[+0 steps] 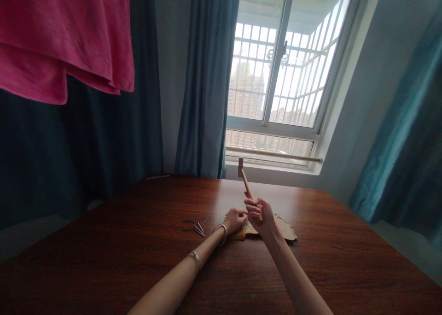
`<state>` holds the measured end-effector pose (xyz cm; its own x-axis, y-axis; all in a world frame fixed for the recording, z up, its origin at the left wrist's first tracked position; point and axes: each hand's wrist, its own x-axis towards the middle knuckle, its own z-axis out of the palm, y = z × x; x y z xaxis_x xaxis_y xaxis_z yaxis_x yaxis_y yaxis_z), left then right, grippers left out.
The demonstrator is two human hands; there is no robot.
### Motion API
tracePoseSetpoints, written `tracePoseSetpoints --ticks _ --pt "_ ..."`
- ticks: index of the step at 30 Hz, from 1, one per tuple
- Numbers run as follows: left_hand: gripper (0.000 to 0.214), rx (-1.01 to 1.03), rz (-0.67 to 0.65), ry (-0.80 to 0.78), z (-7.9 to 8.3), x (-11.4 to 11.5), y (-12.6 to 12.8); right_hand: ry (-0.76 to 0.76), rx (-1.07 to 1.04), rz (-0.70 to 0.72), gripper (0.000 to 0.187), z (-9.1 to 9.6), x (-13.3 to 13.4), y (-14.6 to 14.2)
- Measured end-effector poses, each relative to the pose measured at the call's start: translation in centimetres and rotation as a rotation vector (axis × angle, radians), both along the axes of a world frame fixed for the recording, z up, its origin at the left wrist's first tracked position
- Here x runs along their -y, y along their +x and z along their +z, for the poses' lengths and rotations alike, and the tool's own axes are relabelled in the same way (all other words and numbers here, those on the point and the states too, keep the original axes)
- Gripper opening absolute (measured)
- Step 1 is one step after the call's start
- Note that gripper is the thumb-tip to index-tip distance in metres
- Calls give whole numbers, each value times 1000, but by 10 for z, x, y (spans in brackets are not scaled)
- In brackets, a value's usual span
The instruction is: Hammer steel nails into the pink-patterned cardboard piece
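Observation:
My right hand [258, 213] is closed round the wooden handle of a small hammer [243, 174], raised with its head up in front of the window. My left hand [235, 219] rests on a flat tan board [286, 227] lying on the brown wooden table [138, 250]; its fingers are curled together at the board's surface, and what they pinch is too small to see. Several loose nails [196, 226] lie on the table just left of my left hand. Bracelets sit on my left wrist and forearm.
A window [276, 80] with a metal grille is behind the table, with blue curtains [203, 80] on both sides. A pink cloth [65, 38] hangs at the upper left. The table's right edge runs diagonally at the lower right.

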<state>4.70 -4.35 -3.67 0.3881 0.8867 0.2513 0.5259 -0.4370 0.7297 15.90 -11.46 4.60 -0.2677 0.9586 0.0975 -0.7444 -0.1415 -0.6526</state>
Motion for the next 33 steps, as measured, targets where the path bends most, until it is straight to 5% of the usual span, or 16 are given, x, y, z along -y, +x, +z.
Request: tracePoseSetpoints --ticks 10,17,25,33 --pt "34 -49 4 85 -20 -12 2 -94 -214 302 10 -34 47 56" --pt "31 -60 -15 103 -21 -13 1 -351 179 152 27 -35 75 63" --pt "31 -72 -25 118 -16 -9 2 -286 162 160 37 -43 131 51" --pt "29 -76 -41 121 -11 -6 0 -291 155 207 37 -38 140 48"
